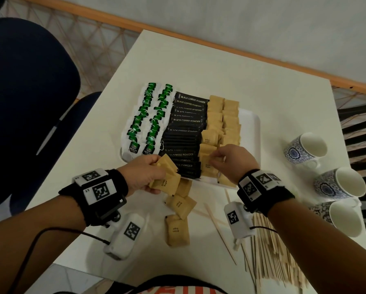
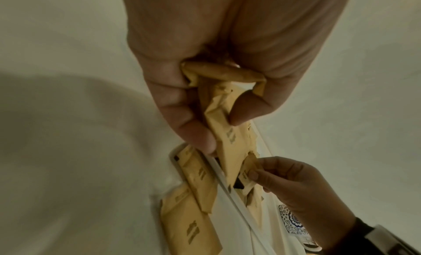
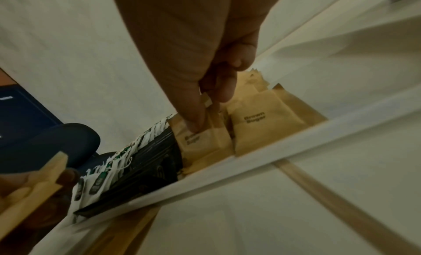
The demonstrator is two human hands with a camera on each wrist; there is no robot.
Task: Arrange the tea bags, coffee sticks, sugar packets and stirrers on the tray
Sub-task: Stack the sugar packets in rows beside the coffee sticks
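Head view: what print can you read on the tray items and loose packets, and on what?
"BLACK COFFEE POWDER": coffee sticks on the tray.
"GREEN TEA": tea bag tags; brand above it too small.
"Brown Sugar": sugar packets, also the packet in the left hand.
Wristband markers: square codes, digits unreadable.
Cups: pattern only.

I see a white worktop (image 1: 220, 66) set near a pale wall (image 1: 262, 22) with an orange-brown skirting strip (image 1: 199, 42). A dark blue chair (image 1: 25, 102) stands at its left, on diamond-patterned flooring (image 1: 82, 39). Lighting is soft and even.
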